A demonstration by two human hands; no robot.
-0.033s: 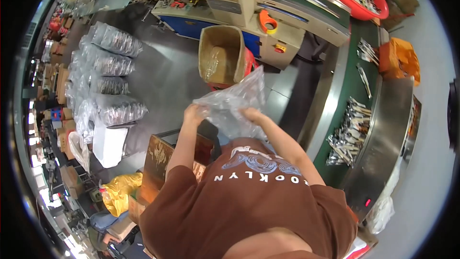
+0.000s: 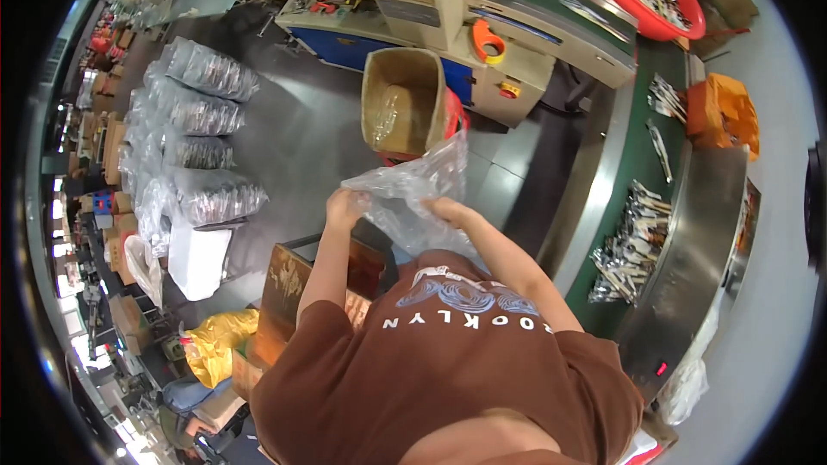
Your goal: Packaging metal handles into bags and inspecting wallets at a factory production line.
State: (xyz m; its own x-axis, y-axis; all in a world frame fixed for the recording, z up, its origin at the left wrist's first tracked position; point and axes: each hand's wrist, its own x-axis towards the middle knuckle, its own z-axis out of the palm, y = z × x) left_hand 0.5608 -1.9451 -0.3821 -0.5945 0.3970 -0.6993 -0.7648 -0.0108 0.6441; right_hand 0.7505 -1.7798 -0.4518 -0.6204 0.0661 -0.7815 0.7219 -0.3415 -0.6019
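Transparent plastic bag (image 2: 412, 182), crumpled, spans the space between the person's left hand (image 2: 346, 207) and right hand (image 2: 446, 210), in front of a brown T-shirt (image 2: 448, 370) and near an open brown-lined bin (image 2: 431, 86). The left hand holds its left side with curled fingers; the right hand pinches it opposite, fingertips partly lost in folds. Its lower edge is hard to trace; a shiny shape (image 2: 388, 112) inside the bin is unidentifiable
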